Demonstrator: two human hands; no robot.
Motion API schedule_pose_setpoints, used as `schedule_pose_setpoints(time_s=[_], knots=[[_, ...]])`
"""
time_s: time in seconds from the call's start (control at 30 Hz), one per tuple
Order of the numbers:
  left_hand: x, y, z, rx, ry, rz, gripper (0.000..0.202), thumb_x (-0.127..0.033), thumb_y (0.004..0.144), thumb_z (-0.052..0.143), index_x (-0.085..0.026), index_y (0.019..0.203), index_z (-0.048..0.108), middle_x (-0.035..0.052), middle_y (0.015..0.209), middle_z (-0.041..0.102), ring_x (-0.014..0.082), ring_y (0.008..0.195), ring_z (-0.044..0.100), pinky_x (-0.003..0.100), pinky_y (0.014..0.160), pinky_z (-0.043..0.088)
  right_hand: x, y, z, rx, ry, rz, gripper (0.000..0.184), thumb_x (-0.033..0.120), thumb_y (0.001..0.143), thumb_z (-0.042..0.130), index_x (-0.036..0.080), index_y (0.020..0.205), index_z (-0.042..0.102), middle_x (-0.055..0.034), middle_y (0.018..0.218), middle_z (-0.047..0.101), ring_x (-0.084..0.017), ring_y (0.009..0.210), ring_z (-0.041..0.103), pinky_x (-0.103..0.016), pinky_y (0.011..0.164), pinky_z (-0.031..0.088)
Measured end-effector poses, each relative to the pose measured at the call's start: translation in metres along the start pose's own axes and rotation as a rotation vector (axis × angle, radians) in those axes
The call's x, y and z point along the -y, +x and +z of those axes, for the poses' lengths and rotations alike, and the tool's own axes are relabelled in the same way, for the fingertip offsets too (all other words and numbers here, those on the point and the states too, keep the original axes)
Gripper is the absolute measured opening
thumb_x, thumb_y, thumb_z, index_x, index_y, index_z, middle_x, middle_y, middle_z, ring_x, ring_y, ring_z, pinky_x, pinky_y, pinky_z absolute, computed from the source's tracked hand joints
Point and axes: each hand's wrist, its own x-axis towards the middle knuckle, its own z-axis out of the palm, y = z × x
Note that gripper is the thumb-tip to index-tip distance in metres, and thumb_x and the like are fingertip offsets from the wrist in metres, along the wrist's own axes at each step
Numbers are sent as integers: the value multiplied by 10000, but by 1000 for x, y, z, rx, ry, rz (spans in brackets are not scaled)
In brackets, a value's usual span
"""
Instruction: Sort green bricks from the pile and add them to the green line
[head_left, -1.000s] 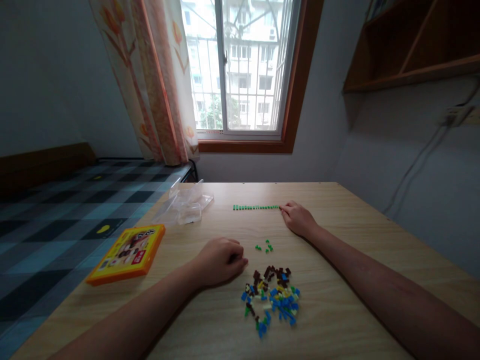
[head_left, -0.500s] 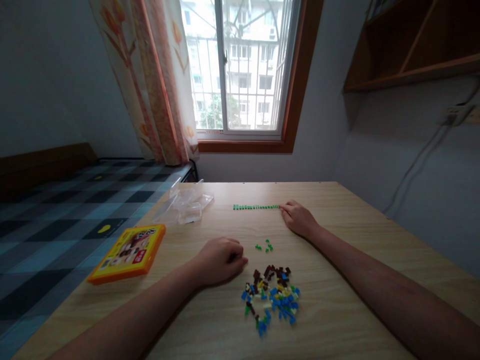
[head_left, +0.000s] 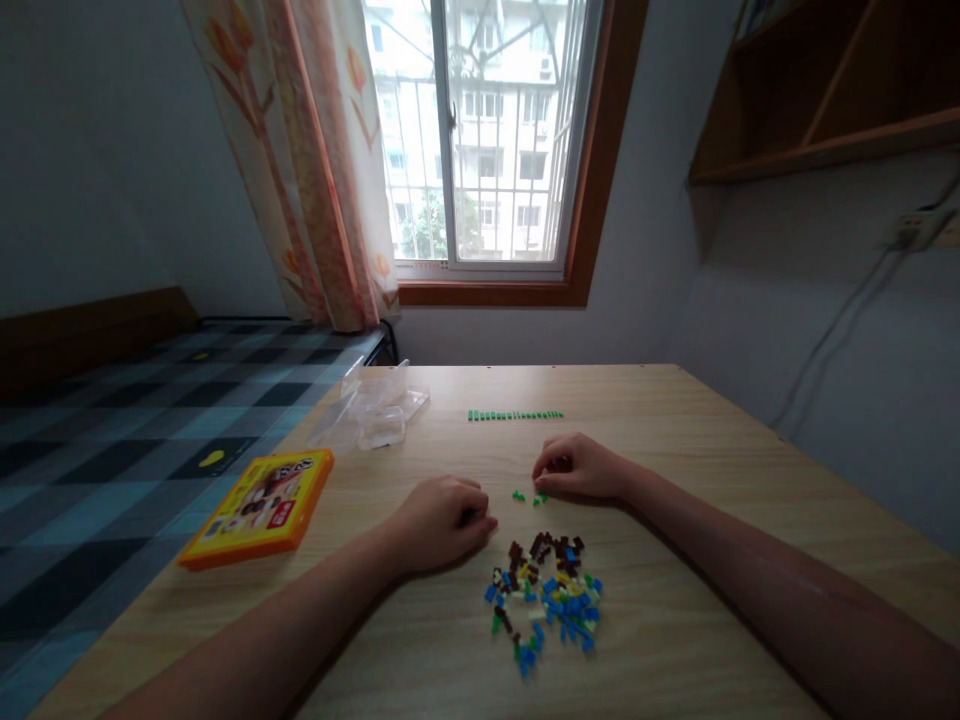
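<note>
My left hand point(head_left: 442, 520) rests on the table with its fingers curled in, and nothing shows in them. It lies left of a few small green bricks point(head_left: 518, 496). Over that little group, my right hand point(head_left: 577, 466) reaches down with thumb and index finger pinched at a small green brick, mostly covered by the fingertips. Farther back runs a straight row of green bricks point(head_left: 515, 415), untouched by either hand. Nearer to me is a loose pile of blue, brown, yellow, cream and green bricks point(head_left: 571, 605).
On the left of the wooden table point(head_left: 675, 600) lies a yellow-orange box point(head_left: 259, 507) with a printed lid. Clear plastic containers point(head_left: 382, 427) stand behind it. A bed with a checked cover point(head_left: 135, 430) adjoins the left side, and a window is beyond the table.
My right hand has left the right end of the green row and come back towards me to the loose green bricks. One more green brick now shows at that end. My left hand stays put.
</note>
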Motion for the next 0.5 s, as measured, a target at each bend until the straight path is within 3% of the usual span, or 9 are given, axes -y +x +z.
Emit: schedule_pose_setpoints(time_s=[0.23,0.5], knots=[[-3,0,-3,5,-12,-12,284,-280,848,578,-171,603,485,-14,641,560,110,588,480,239,590,312,0,2,2,-26,-105,-6,131,264,819,692,174,846,784,-15,718,611,-86,612,525,-200,597,395],[-1,0,-2,10,-19,-15,291,-283,852,582,-172,603,477,-10,650,568,113,593,481,241,582,308,-20,-4,-15,-85,-264,5,201,243,896,592,190,911,785,-48,877,699,-119,730,617,-216,703,457]])
